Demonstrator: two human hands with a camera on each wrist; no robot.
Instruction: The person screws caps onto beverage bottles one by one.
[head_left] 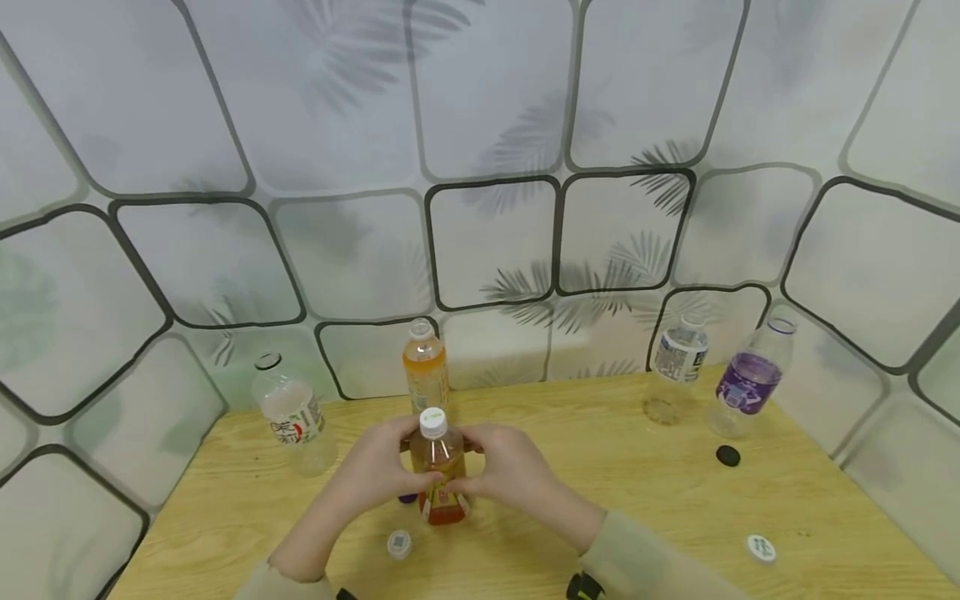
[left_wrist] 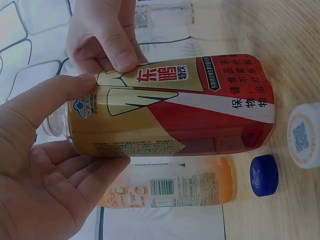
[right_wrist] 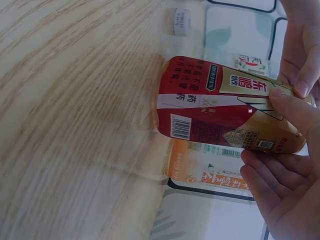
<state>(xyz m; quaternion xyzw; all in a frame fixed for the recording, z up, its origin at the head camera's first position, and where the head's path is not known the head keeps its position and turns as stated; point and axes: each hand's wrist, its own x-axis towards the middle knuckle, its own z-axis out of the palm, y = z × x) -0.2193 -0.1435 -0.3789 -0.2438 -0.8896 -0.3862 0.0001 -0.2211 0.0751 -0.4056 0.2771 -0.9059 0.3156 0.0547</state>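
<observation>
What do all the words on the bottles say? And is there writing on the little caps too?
"东鹏特饮" stands on the red and gold bottle held by the left hand and right hand.
"保" begins a white line on its red band; the rest is too blurred.
Orange bottle: barcode and print too small to read.
White cap: a square code, no words.
Blue cap: a raised mark, unreadable.

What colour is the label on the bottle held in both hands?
Red and gold with a white band, on the held bottle; clearest in the left wrist view.
</observation>
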